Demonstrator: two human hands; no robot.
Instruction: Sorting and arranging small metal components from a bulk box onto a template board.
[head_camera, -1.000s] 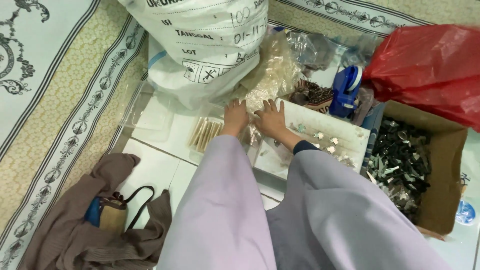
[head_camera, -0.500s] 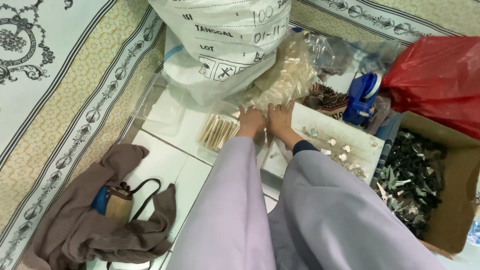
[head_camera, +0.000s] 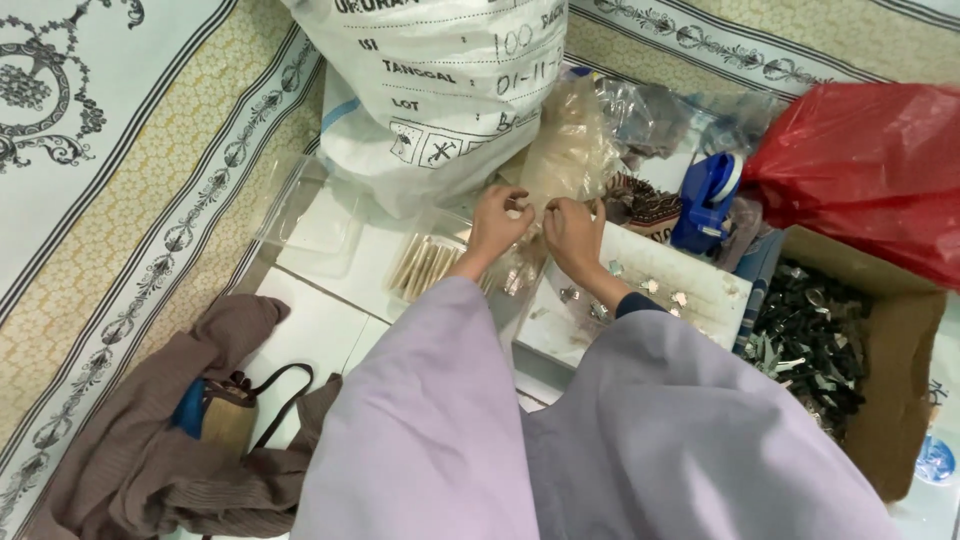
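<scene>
In the head view, the left hand (head_camera: 497, 222) and right hand (head_camera: 572, 233) meet over the near edge of a clear plastic bag (head_camera: 572, 150), fingers pinched narrow on a small pale piece (head_camera: 516, 211) (too small to identify), held close for fine work. A white tray (head_camera: 700, 290) of small metal parts sits just beneath the right hand, and a cardboard box (head_camera: 900, 350) of dark pieces lies within reach at the tray's right edge.

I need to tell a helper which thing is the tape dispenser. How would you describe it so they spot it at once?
Start at the red plastic bag at the right. Just left of it, behind the white tray, stands the tape dispenser. It is the only bright blue thing there.
</scene>
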